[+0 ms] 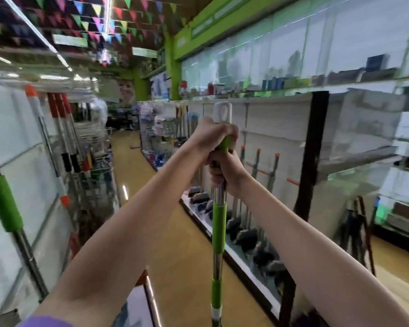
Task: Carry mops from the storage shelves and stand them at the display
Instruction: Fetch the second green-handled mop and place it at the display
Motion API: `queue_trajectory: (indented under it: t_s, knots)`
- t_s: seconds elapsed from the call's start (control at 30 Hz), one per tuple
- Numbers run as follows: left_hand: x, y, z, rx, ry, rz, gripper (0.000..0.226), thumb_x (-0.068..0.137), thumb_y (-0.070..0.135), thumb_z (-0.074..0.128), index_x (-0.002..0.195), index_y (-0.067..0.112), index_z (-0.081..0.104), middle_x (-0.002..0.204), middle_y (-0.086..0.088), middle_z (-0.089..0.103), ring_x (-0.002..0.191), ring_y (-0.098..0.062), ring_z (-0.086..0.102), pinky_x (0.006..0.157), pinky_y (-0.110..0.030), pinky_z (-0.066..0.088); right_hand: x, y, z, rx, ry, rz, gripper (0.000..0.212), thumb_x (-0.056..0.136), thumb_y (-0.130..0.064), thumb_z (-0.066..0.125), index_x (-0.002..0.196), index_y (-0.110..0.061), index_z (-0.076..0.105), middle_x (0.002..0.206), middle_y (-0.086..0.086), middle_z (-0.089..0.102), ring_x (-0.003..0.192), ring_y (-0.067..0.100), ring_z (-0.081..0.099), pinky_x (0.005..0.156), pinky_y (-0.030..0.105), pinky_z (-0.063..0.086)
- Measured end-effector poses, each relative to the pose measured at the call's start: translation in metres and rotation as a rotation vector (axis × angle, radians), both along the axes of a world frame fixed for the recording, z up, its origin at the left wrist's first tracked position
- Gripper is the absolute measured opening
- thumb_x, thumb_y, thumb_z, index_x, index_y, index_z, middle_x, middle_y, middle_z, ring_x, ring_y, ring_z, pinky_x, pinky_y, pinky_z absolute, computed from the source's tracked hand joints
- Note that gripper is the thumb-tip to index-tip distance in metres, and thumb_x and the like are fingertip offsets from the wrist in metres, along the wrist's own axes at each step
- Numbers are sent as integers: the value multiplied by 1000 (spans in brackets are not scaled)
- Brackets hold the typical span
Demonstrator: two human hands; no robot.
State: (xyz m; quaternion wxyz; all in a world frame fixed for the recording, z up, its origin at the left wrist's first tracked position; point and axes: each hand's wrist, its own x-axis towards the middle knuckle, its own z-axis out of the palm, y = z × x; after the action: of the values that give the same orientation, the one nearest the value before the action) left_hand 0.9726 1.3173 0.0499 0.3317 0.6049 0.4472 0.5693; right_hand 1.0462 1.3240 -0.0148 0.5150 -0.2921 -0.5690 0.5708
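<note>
Both hands, left hand [211,135] above right hand [224,169], grip an upright mop [219,223]; shelves [269,147] line the tan aisle floor [175,244].

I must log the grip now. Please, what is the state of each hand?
Left hand: closed around the top of the green-and-chrome mop handle, just under its white cap.
Right hand: closed around the same handle, directly below.

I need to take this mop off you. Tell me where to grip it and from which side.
Grip the green sleeve on the mop just below the right hand, coming from the open aisle side. The pole stands upright, and both hands, left hand uppermost, crowd the top under the white cap.
</note>
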Motion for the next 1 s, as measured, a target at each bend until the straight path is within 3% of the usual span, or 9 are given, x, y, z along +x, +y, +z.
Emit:
queue_trajectory:
  t_s: [0.17,0.3,0.43,0.63,0.83,0.93,1.0]
  knots:
    - [-22,85,-11,-28,-27,207,12,66,-1,70,57,4,65,57,-12,60,52,-23,56,57,-33,51,-25,96,-14,-18,-13,188,17,59,-14,52,51,-22,40,49,-2,24,37,12,17,40,19,18]
    - [-29,138,-7,-44,-19,266,11,73,-8,66,64,-2,61,50,-10,54,44,-20,50,48,-28,47,-40,164,-15,-45,-4,299,30,66,-8,54,42,-22,44,46,-1,24,37,12,17,44,20,17]
    - [-36,193,-3,-36,7,335,15,75,-7,65,61,-2,61,52,-13,54,45,-21,51,46,-28,47,-48,226,-11,-55,2,386,43,80,1,50,46,-24,42,46,-2,25,38,12,17,45,23,16]
    - [-62,231,1,-5,-24,484,14,74,-8,64,61,-3,60,52,-14,53,46,-21,51,46,-26,46,-84,280,-10,-26,13,563,34,83,2,50,61,-20,35,46,-3,24,37,12,16,48,28,10]
    - [-124,265,6,25,-27,608,19,75,-3,70,58,0,61,54,-10,55,49,-18,54,50,-27,47,-142,322,-2,0,15,846,23,78,-25,54,62,-18,39,52,2,26,43,15,16,46,28,11]
    - [-166,285,0,56,-1,645,31,79,26,83,63,5,65,65,-10,62,64,-21,62,69,-36,55,-179,343,-2,-16,16,913,37,80,-48,55,65,-20,37,58,3,24,47,18,16,49,32,10]
    - [-194,297,-1,73,-2,621,45,81,47,77,65,7,66,69,-10,64,68,-23,63,77,-38,54,-204,356,1,3,29,943,49,85,-61,53,66,-19,38,59,3,26,45,17,19,48,31,12]
